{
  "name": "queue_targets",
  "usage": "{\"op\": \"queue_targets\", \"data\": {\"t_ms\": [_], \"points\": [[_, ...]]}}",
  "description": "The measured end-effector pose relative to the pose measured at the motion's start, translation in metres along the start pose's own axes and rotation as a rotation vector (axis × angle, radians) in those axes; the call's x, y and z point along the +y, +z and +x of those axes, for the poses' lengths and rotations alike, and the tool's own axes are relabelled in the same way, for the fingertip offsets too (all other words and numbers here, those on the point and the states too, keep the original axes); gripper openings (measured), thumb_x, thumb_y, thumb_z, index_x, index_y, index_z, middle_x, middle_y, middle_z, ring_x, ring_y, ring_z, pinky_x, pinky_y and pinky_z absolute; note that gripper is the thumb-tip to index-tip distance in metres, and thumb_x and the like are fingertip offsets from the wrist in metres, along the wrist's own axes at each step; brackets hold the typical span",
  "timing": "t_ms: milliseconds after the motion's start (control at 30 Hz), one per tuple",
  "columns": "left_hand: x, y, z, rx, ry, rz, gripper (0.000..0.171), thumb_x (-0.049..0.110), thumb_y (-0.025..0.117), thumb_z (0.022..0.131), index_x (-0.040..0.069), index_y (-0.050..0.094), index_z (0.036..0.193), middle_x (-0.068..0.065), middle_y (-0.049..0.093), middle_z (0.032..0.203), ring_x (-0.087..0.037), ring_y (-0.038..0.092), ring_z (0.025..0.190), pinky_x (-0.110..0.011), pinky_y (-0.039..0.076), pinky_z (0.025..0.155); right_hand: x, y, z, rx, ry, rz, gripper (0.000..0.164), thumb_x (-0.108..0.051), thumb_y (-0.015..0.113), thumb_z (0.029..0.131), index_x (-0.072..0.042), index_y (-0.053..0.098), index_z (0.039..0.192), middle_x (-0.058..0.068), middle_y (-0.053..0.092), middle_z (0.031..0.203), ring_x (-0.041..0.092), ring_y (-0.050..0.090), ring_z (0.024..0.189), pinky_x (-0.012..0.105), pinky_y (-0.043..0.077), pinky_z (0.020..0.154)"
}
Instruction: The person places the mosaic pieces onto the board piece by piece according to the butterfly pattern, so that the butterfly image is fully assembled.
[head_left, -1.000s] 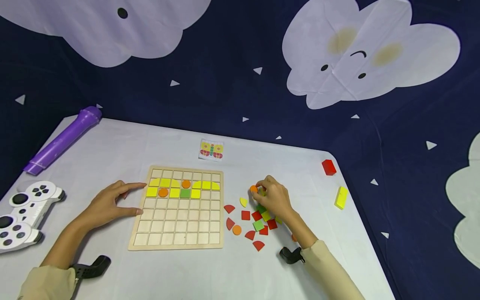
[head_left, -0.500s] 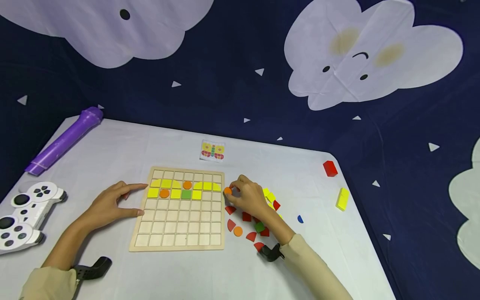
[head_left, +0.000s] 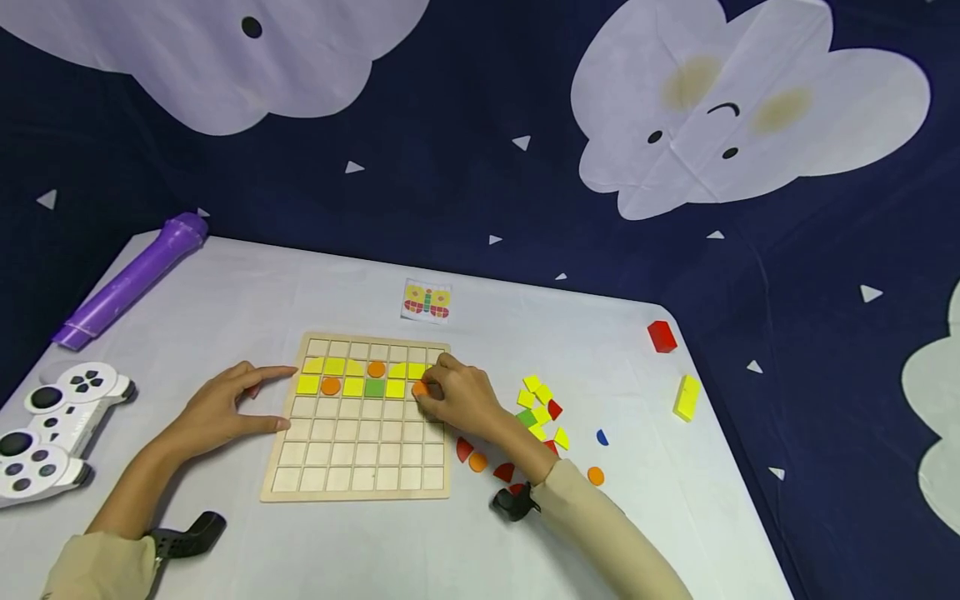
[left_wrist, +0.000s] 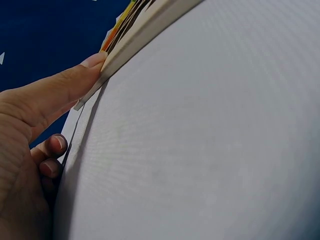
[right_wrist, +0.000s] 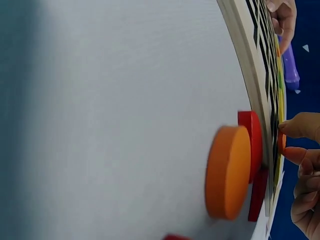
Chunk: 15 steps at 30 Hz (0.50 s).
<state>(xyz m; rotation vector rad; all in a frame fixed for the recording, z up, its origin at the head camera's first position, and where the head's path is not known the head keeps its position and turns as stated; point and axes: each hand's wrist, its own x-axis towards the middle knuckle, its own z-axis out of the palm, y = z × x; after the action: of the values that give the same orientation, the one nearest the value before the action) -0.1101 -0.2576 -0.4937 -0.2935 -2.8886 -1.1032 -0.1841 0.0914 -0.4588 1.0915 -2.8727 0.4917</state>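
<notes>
Right hand (head_left: pixel 463 398), pinching an orange disc (head_left: pixel 420 389), has reached the mid-frame board (head_left: pixel 360 454), another piece nearly placed; left hand (head_left: pixel 213 410) spread.

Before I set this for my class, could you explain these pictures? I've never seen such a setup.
No machine here: a person works bare-handed. The wide picture is taken from the person's head; the two close ones come from the wrists. On the table lie a board partly filled with tiles, loose tiles to its right, a butterfly card beyond it, a microphone, a controller, a red block and a yellow block. The left hand touches the board's left edge. The right hand pinches an orange disc at the board's right side.
</notes>
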Motion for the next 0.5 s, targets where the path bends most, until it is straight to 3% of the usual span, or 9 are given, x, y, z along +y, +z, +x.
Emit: {"op": "queue_targets", "data": {"t_ms": [200,333,500], "points": [[0.001,-0.001,0.001,-0.007,-0.004,0.012,0.074,0.035,0.089,0.07,0.011,0.061,0.134,0.0,0.036,0.081,-0.012,0.034,0.074,-0.03,0.026,0.064,-0.004,0.003,0.002,0.028,0.011,0.035,0.022,-0.027,0.071,0.092,-0.008,0.074,0.104,0.003,0.062,0.092,0.012,0.057,0.066,0.023,0.048,0.061],[0.001,-0.002,0.002,-0.007,-0.004,0.008,0.074,0.035,0.089,0.07,0.011,0.061,0.134,0.0,0.036,0.081,-0.012,0.033,0.075,-0.03,0.026,0.064,-0.008,0.004,0.003,0.032,0.037,0.07,0.021,-0.024,0.071,0.092,-0.007,0.074,0.104,0.003,0.062,0.091,0.011,0.054,0.065,0.021,0.045,0.059],[0.0,0.0,0.001,-0.006,-0.005,0.003,0.074,0.034,0.089,0.069,0.011,0.061,0.133,0.0,0.036,0.081,-0.011,0.033,0.074,-0.03,0.026,0.064,-0.014,0.004,0.003,0.0,0.089,0.026,0.024,-0.028,0.071,0.092,-0.009,0.075,0.104,0.001,0.061,0.091,0.008,0.05,0.06,0.018,0.042,0.055]]}}
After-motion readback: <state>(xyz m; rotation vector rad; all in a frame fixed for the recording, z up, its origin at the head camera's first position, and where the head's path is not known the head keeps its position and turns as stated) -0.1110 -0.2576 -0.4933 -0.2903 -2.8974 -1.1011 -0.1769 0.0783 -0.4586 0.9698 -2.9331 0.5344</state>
